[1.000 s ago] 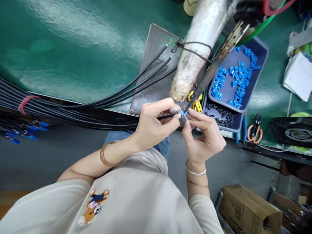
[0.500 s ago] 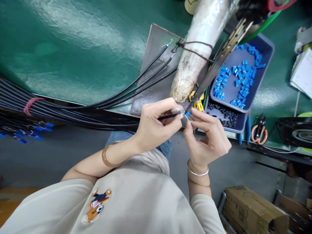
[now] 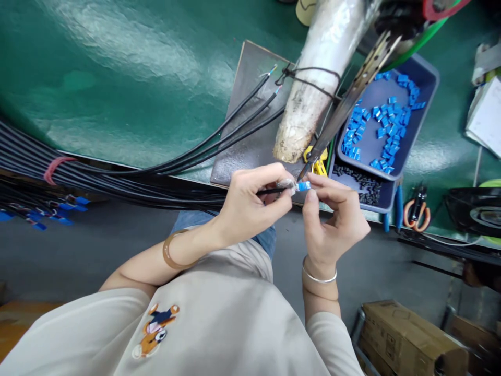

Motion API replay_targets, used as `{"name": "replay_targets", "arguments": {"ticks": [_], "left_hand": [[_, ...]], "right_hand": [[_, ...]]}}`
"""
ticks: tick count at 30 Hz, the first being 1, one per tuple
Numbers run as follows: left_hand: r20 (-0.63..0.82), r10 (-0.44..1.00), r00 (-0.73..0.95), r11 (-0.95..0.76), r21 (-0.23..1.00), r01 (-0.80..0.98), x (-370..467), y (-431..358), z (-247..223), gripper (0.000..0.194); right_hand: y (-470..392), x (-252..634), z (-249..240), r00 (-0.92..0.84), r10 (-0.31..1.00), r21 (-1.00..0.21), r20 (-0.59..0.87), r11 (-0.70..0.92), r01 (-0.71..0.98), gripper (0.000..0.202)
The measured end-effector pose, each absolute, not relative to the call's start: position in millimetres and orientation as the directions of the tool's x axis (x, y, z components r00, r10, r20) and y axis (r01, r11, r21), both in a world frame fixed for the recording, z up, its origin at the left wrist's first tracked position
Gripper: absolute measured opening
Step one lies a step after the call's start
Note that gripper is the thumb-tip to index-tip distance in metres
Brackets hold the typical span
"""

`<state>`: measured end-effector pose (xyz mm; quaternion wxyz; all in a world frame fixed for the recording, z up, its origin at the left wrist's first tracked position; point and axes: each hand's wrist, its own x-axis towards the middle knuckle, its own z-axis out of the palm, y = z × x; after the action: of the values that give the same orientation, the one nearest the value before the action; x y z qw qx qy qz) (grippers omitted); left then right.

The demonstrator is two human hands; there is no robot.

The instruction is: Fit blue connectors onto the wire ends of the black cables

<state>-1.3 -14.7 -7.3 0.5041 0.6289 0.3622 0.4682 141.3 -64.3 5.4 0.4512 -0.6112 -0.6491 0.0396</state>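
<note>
My left hand [image 3: 256,203] pinches the end of a black cable [image 3: 271,191] just below the tip of a soldering iron [image 3: 332,122]. A small blue connector [image 3: 303,186] sits at the cable's end, between my two hands. The fingertips of my right hand [image 3: 334,214] are closed at the connector's right end. Thin wires between cable and connector are partly hidden by my left fingertips. A wide silvery tube [image 3: 319,78] hangs above my hands.
Three black cables [image 3: 219,138] lie over a dark board [image 3: 250,68]. A cable bundle with a red tie [image 3: 55,168] runs left. Right are a bin of blue connectors [image 3: 420,112], a bin of small black parts [image 3: 354,183], orange-handled pliers [image 3: 417,211] and papers [image 3: 485,115]. Cardboard boxes [image 3: 407,337] stand below.
My right fingers have shifted slightly right, and more of the blue connector shows between my hands. The thin wire seen near my right fingertips before no longer shows.
</note>
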Motion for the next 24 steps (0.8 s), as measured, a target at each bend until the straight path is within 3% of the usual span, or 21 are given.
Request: {"name": "replay_targets", "arguments": {"ticks": [3,7,10,24], "left_hand": [[0.172,0.904,0.391,-0.172,0.984,-0.035,-5.9,-14.4,-5.6,0.006],[-0.041,0.842,0.537,0.126,0.985,-0.122,-12.8,-9.0,-3.0,0.008],[-0.09,0.785,0.613,0.223,0.964,-0.144,-16.7,-5.4,-1.2,0.011],[0.056,0.834,0.549,0.035,0.987,-0.154,-16.0,-4.2,3.6,0.008]], "right_hand": [[-67.9,143.4,6.1,0.21,0.876,-0.699,0.434,0.18,0.692,0.011],[-71.9,144.7,6.6,0.231,0.928,-0.862,0.293,0.152,0.483,0.008],[-72.5,144.3,6.4,0.215,0.948,-0.911,0.234,0.137,0.388,0.009],[-70.3,144.8,5.5,0.16,0.957,-0.896,0.24,0.156,0.416,0.01]]}}
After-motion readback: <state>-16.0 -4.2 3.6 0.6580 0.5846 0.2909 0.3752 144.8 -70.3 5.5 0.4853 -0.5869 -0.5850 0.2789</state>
